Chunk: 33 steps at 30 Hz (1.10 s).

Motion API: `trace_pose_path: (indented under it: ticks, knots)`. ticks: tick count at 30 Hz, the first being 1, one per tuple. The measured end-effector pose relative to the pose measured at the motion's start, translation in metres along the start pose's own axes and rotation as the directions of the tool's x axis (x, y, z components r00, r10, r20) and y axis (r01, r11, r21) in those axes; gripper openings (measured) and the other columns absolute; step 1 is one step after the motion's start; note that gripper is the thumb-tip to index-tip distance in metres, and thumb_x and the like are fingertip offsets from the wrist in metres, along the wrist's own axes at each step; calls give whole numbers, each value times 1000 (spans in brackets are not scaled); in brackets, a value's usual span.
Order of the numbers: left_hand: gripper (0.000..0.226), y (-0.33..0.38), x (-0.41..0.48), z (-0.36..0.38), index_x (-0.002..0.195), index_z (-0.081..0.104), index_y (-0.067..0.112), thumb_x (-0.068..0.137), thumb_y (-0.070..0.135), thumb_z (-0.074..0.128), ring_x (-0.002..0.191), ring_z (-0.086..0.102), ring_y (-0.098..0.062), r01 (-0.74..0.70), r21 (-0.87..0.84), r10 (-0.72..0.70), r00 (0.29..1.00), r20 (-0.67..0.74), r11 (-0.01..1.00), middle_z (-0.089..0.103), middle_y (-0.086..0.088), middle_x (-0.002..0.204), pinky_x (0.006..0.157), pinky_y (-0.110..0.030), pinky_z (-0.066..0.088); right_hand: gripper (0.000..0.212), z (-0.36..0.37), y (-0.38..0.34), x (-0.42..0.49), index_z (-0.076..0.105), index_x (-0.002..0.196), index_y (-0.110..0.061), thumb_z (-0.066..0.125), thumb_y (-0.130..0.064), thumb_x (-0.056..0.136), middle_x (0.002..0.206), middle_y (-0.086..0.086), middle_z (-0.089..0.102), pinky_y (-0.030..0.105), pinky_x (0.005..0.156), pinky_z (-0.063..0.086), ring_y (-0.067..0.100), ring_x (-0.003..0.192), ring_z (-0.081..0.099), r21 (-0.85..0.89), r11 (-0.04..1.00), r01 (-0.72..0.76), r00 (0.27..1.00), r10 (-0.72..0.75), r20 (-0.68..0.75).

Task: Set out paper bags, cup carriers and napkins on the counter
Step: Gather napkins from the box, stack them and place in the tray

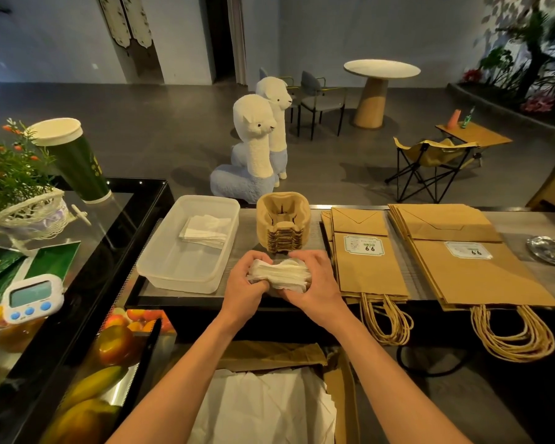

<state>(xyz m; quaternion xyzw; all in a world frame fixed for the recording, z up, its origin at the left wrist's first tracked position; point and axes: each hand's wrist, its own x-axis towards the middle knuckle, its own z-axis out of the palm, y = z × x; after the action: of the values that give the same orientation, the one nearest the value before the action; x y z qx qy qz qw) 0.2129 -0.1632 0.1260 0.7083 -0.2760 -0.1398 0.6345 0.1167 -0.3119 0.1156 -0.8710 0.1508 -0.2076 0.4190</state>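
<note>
Head view, napkin stage of the set-out. My left hand [247, 277] and right hand [318, 280] meet at the near edge of the grey worktop [247, 232]. The fingers [252, 261] of both are curled round the two ends of a thick stack of white paper napkins [277, 274], which is gripped between them just in front of the cup carriers.

The pile of brown moulded-pulp cup carriers [282, 225] stands nested on the worktop. To its right lie two flat piles of brown kraft paper bags, the nearer pile [366, 267] and the farther pile [474, 274], with their twisted handles hanging over the near edge. To its left sits a clear rectangular plastic tub [161, 267], which holds a small bundle of white napkins [205, 232] in its far corner.

I judge the bags and carriers to be set out already, and the napkins to be the step in hand. The next move, as I read it, is to carry the stack left over the tub's rim and lay it flat beside the bundle. That calls for even pressure from both sides, since a loose stack can fan out or shed sheets.
</note>
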Motion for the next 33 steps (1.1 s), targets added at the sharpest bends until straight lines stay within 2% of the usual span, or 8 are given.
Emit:
trace_pose_path:
  ticks: [3,6,9,13,19,24,27,33]
  knots:
    - [68,-4,0,0,127,53,27,76,-14,70,111,59,-11,-38,38,37,999,15,999,60,8,119,90,-23,56,45,0,-2,0,55,118,-28,82,-32,81,120,-11,45,32,97,51,7,111,49,-1,1000,8,1000,-8,8]
    - [75,-8,-1,0,140,47,25,78,-10,71,126,51,-10,-163,172,157,987,46,972,52,3,135,102,-16,46,57,-2,-7,0,45,135,-34,77,-29,88,125,-15,53,28,93,50,3,109,53,29,999,-38,998,36,60]
    - [60,-10,-3,-1,133,53,26,83,-2,68,129,45,-1,-277,327,259,961,98,903,48,3,138,101,-5,38,69,-2,-10,1,36,149,-34,72,-24,92,141,-12,49,24,99,45,3,117,48,-61,998,2,998,2,70]
    - [58,-14,-2,-2,132,47,33,87,4,69,125,43,8,-272,394,250,962,108,878,42,17,135,95,-1,38,58,-3,-10,1,43,147,-29,67,-27,95,139,-6,49,26,96,50,5,112,49,-216,969,119,992,-106,68]
    - [61,-15,0,1,136,48,23,85,0,72,125,37,18,-272,417,276,960,52,867,43,8,139,98,3,30,50,-4,-7,0,44,146,-28,58,-19,99,138,-7,51,15,90,41,5,113,51,-177,977,117,992,-107,62]
    - [62,-16,1,0,130,43,38,87,4,71,125,41,13,-255,401,254,966,56,880,44,13,137,98,0,36,52,-3,-6,1,42,147,-30,59,-23,99,140,-10,47,9,95,33,-2,116,42,-184,978,102,993,-90,69]
    - [66,-15,1,1,134,42,34,85,2,73,125,49,-2,-265,342,275,961,20,901,49,9,135,102,-9,42,45,-3,-7,1,46,143,-30,55,-17,101,136,-12,52,3,89,35,-5,112,46,-141,985,98,995,-96,22]
    - [71,-12,5,2,146,37,29,87,11,73,124,52,-4,-77,250,72,997,29,965,51,8,137,106,-26,48,49,-1,-6,1,42,147,-31,56,-22,101,141,-10,49,19,102,33,0,119,41,-164,983,85,994,-74,75]
